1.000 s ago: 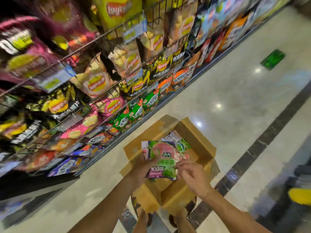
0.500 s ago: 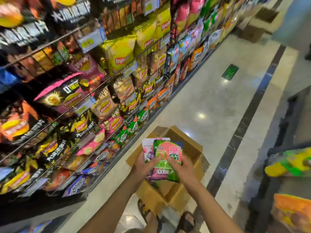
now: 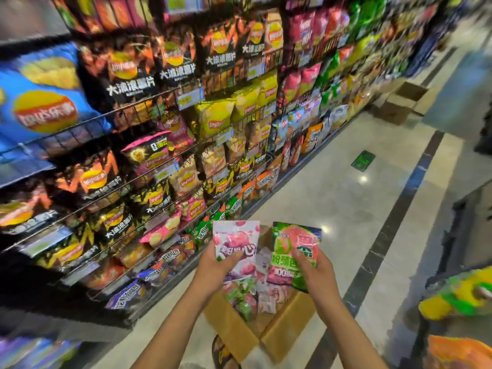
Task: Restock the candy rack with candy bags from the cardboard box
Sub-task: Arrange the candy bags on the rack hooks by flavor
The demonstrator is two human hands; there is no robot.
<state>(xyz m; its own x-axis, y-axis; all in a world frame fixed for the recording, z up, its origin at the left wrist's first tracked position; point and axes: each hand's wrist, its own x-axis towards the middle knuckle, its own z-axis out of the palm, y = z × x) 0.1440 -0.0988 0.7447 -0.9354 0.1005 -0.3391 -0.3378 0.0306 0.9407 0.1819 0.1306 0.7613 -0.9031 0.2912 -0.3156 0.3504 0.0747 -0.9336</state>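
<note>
Glossy tile floor (image 3: 332,198), store aisle; snack rack (image 3: 149,103) along L edge. Cardboard box (image 3: 234,334) on floor near rack base. L hand (image 3: 215,265) grips pink candy bag (image 3: 237,239), R hand (image 3: 316,271) grips green candy bag (image 3: 294,242).

Left grip (image 3: 213,265): bare hand, held upright, thumb across the face of a pink candy bag (image 3: 237,238), fingers behind it; left forearm (image 3: 173,323): bare, entering from the lower edge, angled up and rightward; right grip (image 3: 315,270): bare hand, level with the left and apart from it, thumb pinching a green candy bag (image 3: 292,241); right forearm (image 3: 348,331): bare, angled up and leftward.
</note>
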